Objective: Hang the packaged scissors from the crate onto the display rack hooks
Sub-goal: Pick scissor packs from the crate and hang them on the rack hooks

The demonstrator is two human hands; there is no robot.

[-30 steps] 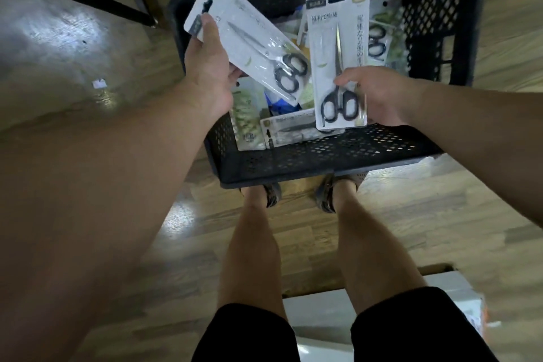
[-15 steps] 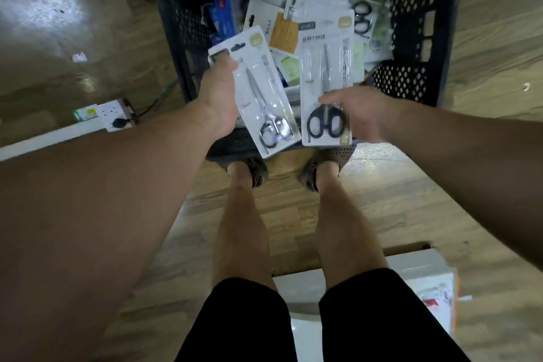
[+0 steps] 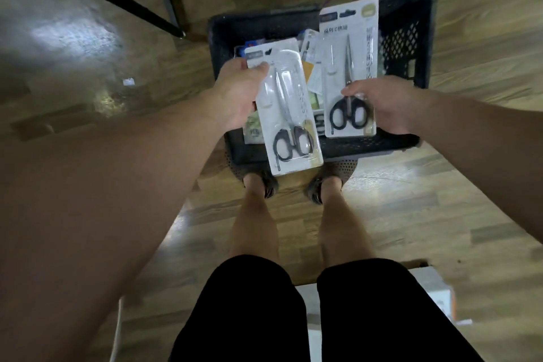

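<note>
Both packs now sit lower over the crate [image 3: 411,38] than before. The left hand [image 3: 235,97] fingers clamp one scissors pack [image 3: 286,109], the right hand [image 3: 388,103] another pack [image 3: 349,67]; the crate's contents are mostly hidden.

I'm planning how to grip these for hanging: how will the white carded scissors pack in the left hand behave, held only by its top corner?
The white blister-carded scissors pack probably stays fairly stiff: it hangs flat from the left hand without visible sagging. Its black handles sit at the low end, so it is likely bottom-heavy and may swing. The glossy plastic front could be slippery.
</note>
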